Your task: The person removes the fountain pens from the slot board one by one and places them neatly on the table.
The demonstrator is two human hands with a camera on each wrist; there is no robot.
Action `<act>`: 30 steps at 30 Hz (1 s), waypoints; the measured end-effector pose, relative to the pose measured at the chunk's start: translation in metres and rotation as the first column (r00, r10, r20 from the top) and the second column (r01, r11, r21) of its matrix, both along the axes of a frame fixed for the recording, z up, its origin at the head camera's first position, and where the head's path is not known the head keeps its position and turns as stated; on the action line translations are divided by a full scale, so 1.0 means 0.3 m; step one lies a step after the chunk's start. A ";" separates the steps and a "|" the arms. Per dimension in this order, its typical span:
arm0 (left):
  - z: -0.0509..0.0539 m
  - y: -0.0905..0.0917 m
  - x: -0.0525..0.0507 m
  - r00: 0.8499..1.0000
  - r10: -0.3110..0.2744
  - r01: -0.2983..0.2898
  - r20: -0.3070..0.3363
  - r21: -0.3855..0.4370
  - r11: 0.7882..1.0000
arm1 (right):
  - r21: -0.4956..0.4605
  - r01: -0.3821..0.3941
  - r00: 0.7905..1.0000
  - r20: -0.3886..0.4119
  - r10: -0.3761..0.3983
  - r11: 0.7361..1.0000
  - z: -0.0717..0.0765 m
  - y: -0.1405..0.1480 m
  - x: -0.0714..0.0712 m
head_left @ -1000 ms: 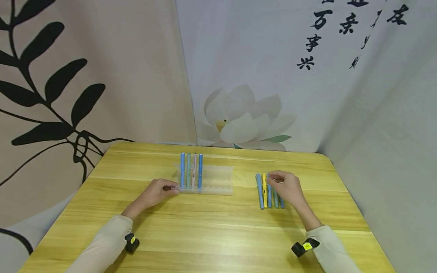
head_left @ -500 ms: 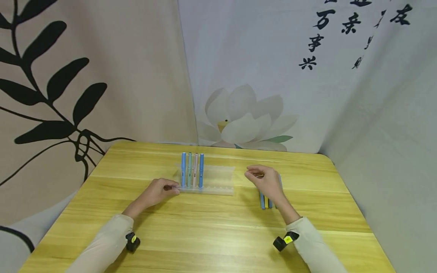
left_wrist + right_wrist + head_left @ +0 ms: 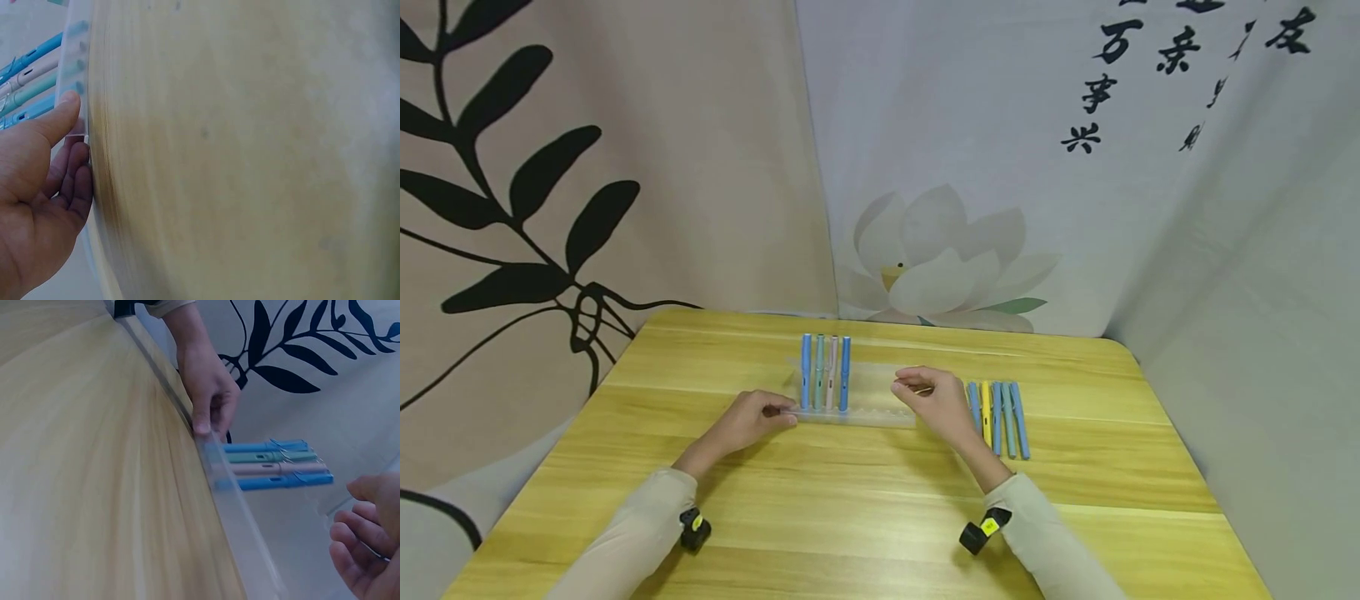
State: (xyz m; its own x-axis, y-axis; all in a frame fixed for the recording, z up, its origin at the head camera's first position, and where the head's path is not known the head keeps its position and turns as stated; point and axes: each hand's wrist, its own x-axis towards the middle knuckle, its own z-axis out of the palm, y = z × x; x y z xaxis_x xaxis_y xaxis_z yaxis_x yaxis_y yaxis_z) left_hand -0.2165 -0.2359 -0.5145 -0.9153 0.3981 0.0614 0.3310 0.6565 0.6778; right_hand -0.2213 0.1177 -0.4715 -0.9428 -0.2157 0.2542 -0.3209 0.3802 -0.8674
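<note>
A clear plastic pen stand (image 3: 880, 417) holds several capped pens upright at its left part: a blue pen (image 3: 806, 371), a green pen (image 3: 819, 371), a pink pen (image 3: 832, 371) and another blue one. My left hand (image 3: 748, 419) pinches the stand's left end; the left wrist view has the thumb on top and the other fingers partly below. Near the stand's right end, my right hand (image 3: 934, 404) hovers with fingers loosely bent. No pen shows in it in the right wrist view, where part of the hand (image 3: 369, 537) is cut off.
Right of my right hand lies a row of pens on the wooden table (image 3: 820, 508): a yellow pen (image 3: 987, 412), a green pen (image 3: 1009, 421) and several blue ones, such as the rightmost blue pen (image 3: 1020, 421). Printed curtains (image 3: 715, 167) stand behind the table.
My right hand has moved left from the row of lying pens to the stand's right end, uncovering the row. The left hand has stayed on the stand.
</note>
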 end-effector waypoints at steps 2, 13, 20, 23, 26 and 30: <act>0.002 0.000 0.000 1.000 0.000 0.000 0.000 -0.001 1.000 | -0.005 -0.008 1.000 0.004 0.008 1.000 -0.009 -0.025 -0.002; -0.003 -0.002 -0.005 1.000 -0.001 0.001 -0.002 0.002 1.000 | 0.056 -0.051 0.999 -0.007 0.052 0.997 -0.067 -0.141 -0.046; 0.000 0.001 0.000 1.000 -0.003 0.003 -0.008 0.009 1.000 | 0.044 -0.048 0.999 0.012 0.047 0.998 -0.087 -0.195 -0.066; 0.000 0.001 0.002 1.000 -0.001 0.001 -0.009 0.007 1.000 | 0.034 -0.043 0.998 0.036 0.042 0.998 -0.093 -0.214 -0.072; -0.002 0.001 0.003 1.000 0.003 -0.003 -0.005 0.003 1.000 | 0.035 -0.042 0.997 0.070 0.039 0.999 -0.096 -0.233 -0.078; -0.002 0.001 0.002 1.000 0.003 -0.003 -0.006 0.002 1.000 | 0.042 -0.038 0.995 0.093 0.034 0.998 -0.095 -0.255 -0.085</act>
State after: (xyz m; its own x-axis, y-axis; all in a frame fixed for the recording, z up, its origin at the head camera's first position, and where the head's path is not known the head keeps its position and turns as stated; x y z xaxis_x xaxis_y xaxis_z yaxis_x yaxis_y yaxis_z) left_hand -0.2159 -0.2356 -0.5152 -0.9162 0.3949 0.0675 0.3328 0.6564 0.6771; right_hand -0.2468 0.0411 -0.5000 -0.9532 -0.2591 0.1558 -0.2543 0.4081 -0.8768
